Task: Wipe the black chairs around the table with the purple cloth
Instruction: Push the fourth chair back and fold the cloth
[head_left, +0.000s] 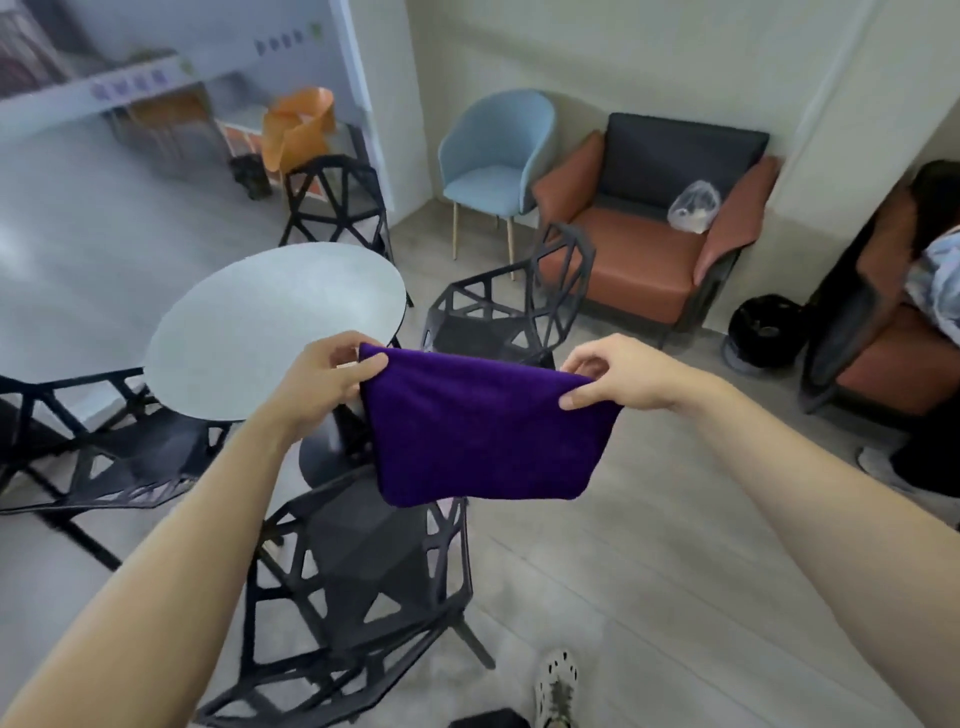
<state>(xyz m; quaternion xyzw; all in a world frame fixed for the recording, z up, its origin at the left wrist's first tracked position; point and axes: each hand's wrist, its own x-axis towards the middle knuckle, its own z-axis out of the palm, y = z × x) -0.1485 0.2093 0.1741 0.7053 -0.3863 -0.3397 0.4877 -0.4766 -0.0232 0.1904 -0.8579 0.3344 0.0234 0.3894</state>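
Note:
A folded purple cloth (483, 431) hangs in the air in front of me. My left hand (327, 382) pinches its upper left corner and my right hand (618, 379) pinches its upper right corner. Below the cloth stands a black lattice chair (358, 582), the nearest one. A second black chair (509, 306) stands beyond the cloth to the right of the round white table (270, 322). A third black chair (332, 202) is at the table's far side. Another black chair (104, 457) sits at the left.
A light blue armchair (493, 156) and an orange-and-dark sofa chair (649, 234) with a plastic bag (693, 205) stand by the far wall. A person sits in a chair at the right edge (930, 270). A black bin (763, 327) sits on the floor.

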